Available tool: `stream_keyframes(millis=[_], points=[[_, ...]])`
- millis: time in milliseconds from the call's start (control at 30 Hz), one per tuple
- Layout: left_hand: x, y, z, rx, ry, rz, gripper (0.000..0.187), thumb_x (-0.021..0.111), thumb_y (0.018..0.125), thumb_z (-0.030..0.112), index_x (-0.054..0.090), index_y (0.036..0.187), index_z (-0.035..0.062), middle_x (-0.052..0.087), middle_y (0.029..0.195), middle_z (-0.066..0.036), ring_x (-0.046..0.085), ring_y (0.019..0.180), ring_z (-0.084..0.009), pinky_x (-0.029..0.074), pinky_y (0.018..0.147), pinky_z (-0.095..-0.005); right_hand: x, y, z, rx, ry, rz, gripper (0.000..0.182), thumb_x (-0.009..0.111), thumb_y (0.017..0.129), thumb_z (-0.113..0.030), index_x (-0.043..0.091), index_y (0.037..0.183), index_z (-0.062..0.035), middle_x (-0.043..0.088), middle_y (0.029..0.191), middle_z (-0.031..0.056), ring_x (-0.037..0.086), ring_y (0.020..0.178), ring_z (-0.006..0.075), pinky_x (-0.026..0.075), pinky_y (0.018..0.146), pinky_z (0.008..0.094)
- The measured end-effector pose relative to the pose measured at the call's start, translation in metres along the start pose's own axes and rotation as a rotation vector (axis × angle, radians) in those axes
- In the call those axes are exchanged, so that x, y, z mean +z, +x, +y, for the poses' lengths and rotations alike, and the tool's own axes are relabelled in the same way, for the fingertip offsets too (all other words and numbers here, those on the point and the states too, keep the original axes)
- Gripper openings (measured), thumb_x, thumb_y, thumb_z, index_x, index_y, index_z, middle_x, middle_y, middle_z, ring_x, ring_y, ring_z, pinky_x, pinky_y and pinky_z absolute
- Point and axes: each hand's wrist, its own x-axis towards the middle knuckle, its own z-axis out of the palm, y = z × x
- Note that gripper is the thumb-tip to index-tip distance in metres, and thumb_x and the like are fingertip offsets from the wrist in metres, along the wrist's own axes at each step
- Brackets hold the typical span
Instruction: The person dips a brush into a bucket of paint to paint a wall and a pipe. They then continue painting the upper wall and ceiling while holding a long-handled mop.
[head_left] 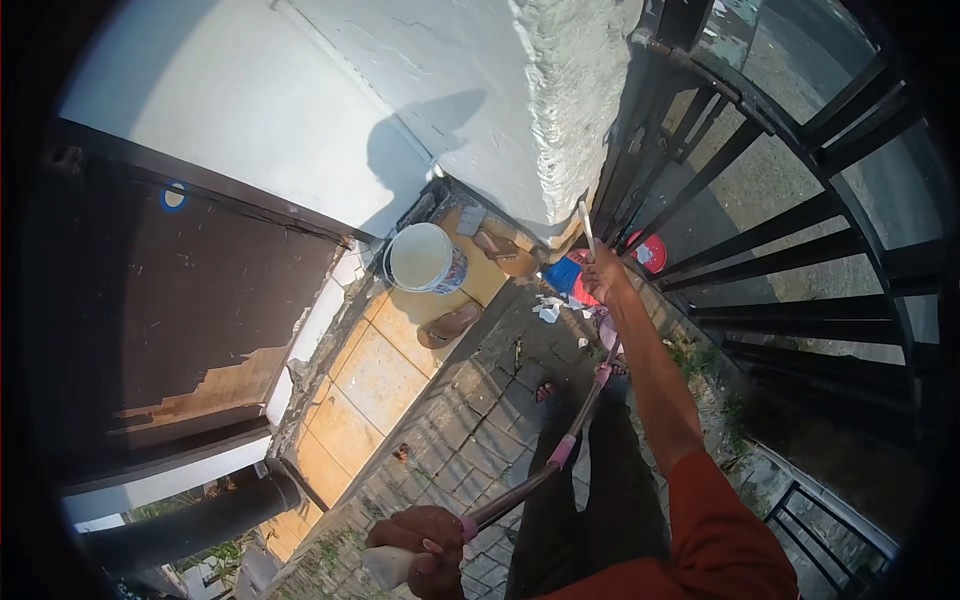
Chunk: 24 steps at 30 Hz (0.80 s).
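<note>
Pole (560, 450) gripped by both hands, left hand (425, 545) at butt, right hand (605, 275) up near wall corner (560, 130); tip cld scrape gate (760, 200) or swing toward bucket (425, 258).

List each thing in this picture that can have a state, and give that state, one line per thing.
Left hand: closed round the pole's lower end.
Right hand: closed round the pole higher up, arm stretched out.
Pole: held by both hands, slanting up towards the wall.
Bucket: upright, open, white inside.
Sandal: lying flat on the tiles.
Gate: cannot tell whether open or shut.
</note>
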Motion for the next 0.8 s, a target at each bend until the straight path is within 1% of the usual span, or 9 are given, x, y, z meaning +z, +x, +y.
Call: stream_keyframes(millis=[100, 200, 267, 300, 500, 600, 667, 700, 800], points=[[0.013, -0.005, 0.005, 0.022, 0.075, 0.010, 0.022, 0.056, 0.083, 0.018, 0.039, 0.080, 0.0041, 0.047, 0.050, -0.007, 0.042, 0.037, -0.0152, 0.040, 0.039, -0.0284, -0.008, -0.030, 0.034, 0.074, -0.215, -0.032, 0.050, 0.046, 0.087, -0.057, 0.040, 0.062, -0.0145, 0.030, 0.046, -0.0048, 0.024, 0.033, 0.0074, 0.020, 0.031, 0.0223], [0.013, -0.012, 0.000, -0.155, -0.033, 0.012, 0.016, 0.059, 0.083, 0.011, 0.045, 0.079, 0.0038, 0.054, 0.059, -0.009, 0.053, 0.049, -0.0149, 0.046, 0.048, -0.0297, -0.047, -0.072, 0.084, 0.065, -0.309, 0.012, 0.051, 0.048, 0.086, -0.058, 0.045, 0.065, -0.0126, 0.036, 0.050, -0.0025, 0.033, 0.038, 0.0092, 0.027, 0.035, 0.0237], [0.014, -0.016, -0.004, -0.154, -0.059, -0.007, 0.014, 0.058, 0.083, 0.007, 0.045, 0.079, 0.0032, 0.054, 0.060, -0.009, 0.053, 0.050, -0.0146, 0.046, 0.048, -0.0294, -0.059, -0.134, 0.115, -0.242, -0.429, 0.238, 0.049, 0.047, 0.087, -0.056, 0.052, 0.071, -0.0095, 0.041, 0.052, -0.0018, 0.038, 0.038, 0.0105, 0.033, 0.035, 0.0266], [0.016, -0.013, -0.006, -0.143, -0.040, -0.025, 0.012, 0.057, 0.084, 0.005, 0.046, 0.079, 0.0030, 0.054, 0.061, -0.009, 0.053, 0.050, -0.0138, 0.045, 0.047, -0.0285, -0.073, -0.161, 0.128, -0.267, -0.400, 0.231, 0.045, 0.047, 0.087, -0.055, 0.043, 0.070, -0.0136, 0.037, 0.052, -0.0021, 0.034, 0.038, 0.0105, 0.028, 0.036, 0.0258], [0.033, -0.009, -0.008, -0.156, -0.079, -0.017, 0.013, 0.056, 0.084, -0.002, 0.046, 0.078, 0.0030, 0.050, 0.061, -0.004, 0.050, 0.048, -0.0095, 0.041, 0.042, -0.0239, -0.167, -0.268, 0.146, -0.105, -0.170, 0.483, 0.049, 0.050, 0.087, -0.055, 0.039, 0.063, -0.0138, 0.034, 0.050, -0.0033, 0.031, 0.038, 0.0096, 0.025, 0.036, 0.0261], [0.040, -0.017, -0.017, -0.148, -0.098, -0.060, 0.013, 0.056, 0.084, -0.003, 0.046, 0.079, 0.0037, 0.050, 0.060, -0.003, 0.048, 0.046, -0.0083, 0.039, 0.041, -0.0230, -0.231, -0.266, 0.146, -0.179, -0.324, 0.505, 0.049, 0.056, 0.084, -0.051, 0.046, 0.062, -0.0087, 0.040, 0.052, -0.0012, 0.037, 0.039, 0.0124, 0.029, 0.037, 0.0296], [0.052, -0.024, -0.014, -0.132, -0.097, -0.043, 0.014, 0.056, 0.084, -0.004, 0.046, 0.079, 0.0041, 0.050, 0.060, -0.003, 0.048, 0.046, -0.0083, 0.039, 0.040, -0.0227, -0.296, -0.252, 0.162, -0.538, -0.904, 0.700, 0.045, 0.061, 0.080, -0.043, 0.056, 0.065, -0.0018, 0.048, 0.055, 0.0031, 0.045, 0.042, 0.0157, 0.035, 0.040, 0.0335], [0.059, -0.025, -0.010, -0.197, -0.066, -0.050, 0.014, 0.056, 0.084, -0.002, 0.045, 0.082, 0.0057, 0.049, 0.062, -0.003, 0.048, 0.047, -0.0085, 0.040, 0.040, -0.0234, -0.312, -0.265, 0.159, -0.631, -1.016, 0.759, 0.041, 0.065, 0.076, -0.037, 0.060, 0.070, 0.0034, 0.052, 0.057, 0.0073, 0.051, 0.047, 0.0181, 0.040, 0.043, 0.0366], [0.083, -0.047, -0.007, -0.232, 0.000, -0.083, 0.016, 0.057, 0.084, -0.001, 0.043, 0.084, 0.0075, 0.049, 0.063, -0.002, 0.049, 0.048, -0.0087, 0.040, 0.040, -0.0243, -0.432, -0.223, 0.199, -0.563, -0.873, 0.867, 0.039, 0.067, 0.076, -0.033, 0.059, 0.077, 0.0060, 0.056, 0.063, 0.0135, 0.056, 0.052, 0.0222, 0.041, 0.043, 0.0385]])
